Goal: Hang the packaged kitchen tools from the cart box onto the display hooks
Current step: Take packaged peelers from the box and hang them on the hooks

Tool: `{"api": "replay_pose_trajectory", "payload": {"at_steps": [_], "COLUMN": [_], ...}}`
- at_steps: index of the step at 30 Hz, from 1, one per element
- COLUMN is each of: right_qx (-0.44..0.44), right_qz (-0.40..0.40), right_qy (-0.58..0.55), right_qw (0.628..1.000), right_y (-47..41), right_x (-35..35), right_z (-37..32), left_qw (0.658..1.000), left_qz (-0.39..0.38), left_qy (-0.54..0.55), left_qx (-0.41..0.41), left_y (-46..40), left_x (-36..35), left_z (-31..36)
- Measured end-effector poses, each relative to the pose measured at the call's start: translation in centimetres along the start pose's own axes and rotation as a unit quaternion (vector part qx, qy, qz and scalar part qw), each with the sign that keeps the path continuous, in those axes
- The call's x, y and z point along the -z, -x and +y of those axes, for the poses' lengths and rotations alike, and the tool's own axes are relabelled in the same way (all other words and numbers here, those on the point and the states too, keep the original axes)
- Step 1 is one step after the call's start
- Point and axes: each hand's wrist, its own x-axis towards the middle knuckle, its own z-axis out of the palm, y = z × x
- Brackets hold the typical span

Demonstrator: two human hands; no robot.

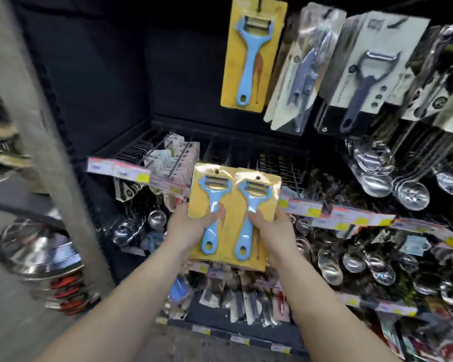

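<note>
Peeler packs: two yellow-card blue peelers, held side by side at chest-height centre frame, cards overlapping at the inner edges. Left pack [211,212] in left hand [187,228], right pack [249,220] in right hand [275,231]. Fingers of both hands clamp the lower halves, thumbs across the front over the handles, remaining fingers hidden behind the cards. Long axes near vertical, blade ends and hang holes up.

Key relation: the target hook [259,3] sits above and slightly right of both hands, already carrying one matching hung peeler [254,54]. Right hand is marginally nearer, I'd say. Holes point toward the hook, so no flip needed.

Both forearms extended forward and up, wrists roughly level. Cart box not in view.
</note>
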Motion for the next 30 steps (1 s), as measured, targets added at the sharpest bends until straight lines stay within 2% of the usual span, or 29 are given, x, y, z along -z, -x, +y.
{"api": "replay_pose_trajectory", "payload": {"at_steps": [6, 12, 23, 30], "right_qx": [0.020, 0.082, 0.207, 0.224], "right_qz": [-0.012, -0.022, -0.027, -0.044], "right_qy": [-0.009, -0.011, 0.004, -0.013], "right_qw": [1.000, 0.996, 0.978, 0.973], "right_y": [-1.2, -2.4, -3.6, -5.1], "right_x": [-5.5, -8.2, -7.9, -7.1], "right_z": [-3.2, -7.3, -17.8, -20.1], "left_qw": [0.999, 0.997, 0.983, 0.977], "left_qz": [0.004, -0.003, 0.011, 0.041], "left_qy": [0.002, 0.008, 0.041, 0.043], "left_qx": [-0.038, -0.078, -0.181, -0.207], "left_y": [-2.9, -5.2, -7.5, -7.4], "left_x": [4.4, 6.1, 4.5, 2.8], "left_z": [3.8, 8.3, 17.5, 19.8]}}
